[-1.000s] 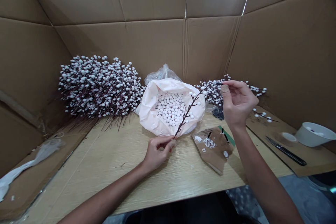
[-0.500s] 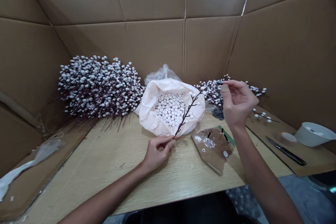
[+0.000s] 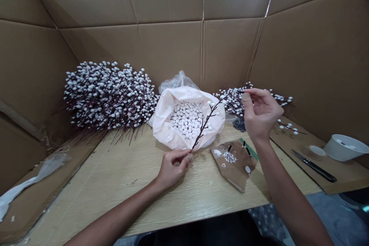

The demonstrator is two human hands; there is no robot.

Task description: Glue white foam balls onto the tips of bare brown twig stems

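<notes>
A dark brown artificial berry branch [image 3: 202, 127] slants up to the right across the front of an opened pale plastic bag [image 3: 161, 121]. My left hand [image 3: 173, 167] pinches its lower end between thumb and fingers. With thumb and forefinger closed, my right hand [image 3: 263, 112] grips a dark thin tip that appears to be the branch's upper end. A few white balls sit on the upper part of the branch; its lower twigs look bare. Many loose white foam balls [image 3: 186, 120] fill the bag behind it. Both thumbs have a tan covering on the tip.
Finished-looking white berry stems [image 3: 108, 96] are heaped at the back left, with a smaller bunch [image 3: 233, 102] behind my right hand. Cardboard smeared with white paste [image 3: 238, 171] lies front right. Farther right are a black-handled cutting tool [image 3: 314, 166], a tape roll [image 3: 317, 150] and a white bowl [image 3: 343, 152].
Hardly anything differs. Both hands keep hold of the branch in the same place, and my right hand's fingers have shifted only very slightly.
</notes>
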